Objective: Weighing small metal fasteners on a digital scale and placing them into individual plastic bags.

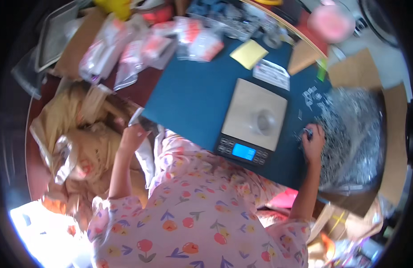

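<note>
Nearest the camera: flowery pyjama sleeves, both forearms coming up from the lower edge. Right hand (313,144) resting at the right edge of the dark blue mat (188,96), fingers curled in a tight pinch on a small dark piece (307,132), just beside a big heap of tiny silvery parts (349,134) lying in a brown box on the right. Left hand (134,136) out on the left side, at the mat's near-left corner, touching a clear plastic bag (144,154); grip there too blurry to call, can't tell if spread or closed. Crumpled tan packing paper (77,129) piled left of that hand.

Between the two hands, on the mat: a digital scale (253,120) with a lit blue display on its near edge and a small clear cup (263,122) sitting on the platform. A few loose silvery bits scattered on the mat right of the scale.

Farther back: a white printed slip (272,73), then a yellow sticky pad (248,53). Far left, a jumble of clear bags with red-orange contents (144,47) on the reddish tabletop (32,161). Far right, a pink round lid (331,22).
</note>
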The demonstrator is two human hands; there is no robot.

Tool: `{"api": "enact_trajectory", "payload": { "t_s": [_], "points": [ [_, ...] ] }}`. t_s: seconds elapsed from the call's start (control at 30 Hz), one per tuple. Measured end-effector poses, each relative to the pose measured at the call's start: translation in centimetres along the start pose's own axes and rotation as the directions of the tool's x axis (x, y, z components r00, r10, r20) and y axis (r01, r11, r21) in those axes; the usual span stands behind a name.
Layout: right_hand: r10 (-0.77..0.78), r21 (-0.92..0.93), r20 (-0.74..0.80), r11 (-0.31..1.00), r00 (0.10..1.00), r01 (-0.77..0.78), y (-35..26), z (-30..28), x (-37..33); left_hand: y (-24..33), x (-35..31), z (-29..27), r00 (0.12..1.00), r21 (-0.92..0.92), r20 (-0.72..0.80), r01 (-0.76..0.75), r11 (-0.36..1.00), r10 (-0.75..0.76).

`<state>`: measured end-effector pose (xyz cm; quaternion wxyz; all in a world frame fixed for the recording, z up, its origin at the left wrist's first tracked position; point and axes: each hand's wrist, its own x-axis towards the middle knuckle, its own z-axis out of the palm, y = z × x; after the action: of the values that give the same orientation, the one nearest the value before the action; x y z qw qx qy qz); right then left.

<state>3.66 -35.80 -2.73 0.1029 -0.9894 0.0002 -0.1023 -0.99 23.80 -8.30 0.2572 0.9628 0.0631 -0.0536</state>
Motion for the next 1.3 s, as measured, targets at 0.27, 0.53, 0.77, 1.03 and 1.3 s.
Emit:
{"api": "enact_trajectory", "payload": {
  "t_s": [0.27, 0.53, 0.77, 1.03, 1.3],
  "points": [
    [0.134, 0.198, 0.14, 0.967, 0.981, -0.161, 3.0, -5.0, -0.5, 3.6, 0.1, -3.9, 0.945, -0.078, 0.321, -0.032, 0.996, 0.056],
    [0.279, -0.047, 0.219, 0.96, 0.935, -0.276, 1.2, -2.1, -0.6, 8.4, -0.2, -4.2, 0.864, -0.228, 0.45, -0.133, 0.965, 0.225],
    [0.194, 0.227, 0.138, 0.948, 0.971, -0.222, 2.3, -1.7, -0.6, 12.3, -1.0, -5.4, 0.867, -0.337, 0.431, -0.102, 0.936, 0.25],
    [0.39, 0.518, 0.257, 0.717, 0.884, -0.466, 4.7, -4.5, 0.2, 13.3, -0.9, -5.6, 0.906, -0.39, 0.356, -0.079, 0.917, 0.229],
    [0.356, 0.47, 0.203, 0.782, 0.912, -0.409, 2.1, -7.0, 2.3, 15.0, 1.8, -4.7, 0.938, -0.487, 0.152, -0.202, 0.85, 0.31]
  ]
}}
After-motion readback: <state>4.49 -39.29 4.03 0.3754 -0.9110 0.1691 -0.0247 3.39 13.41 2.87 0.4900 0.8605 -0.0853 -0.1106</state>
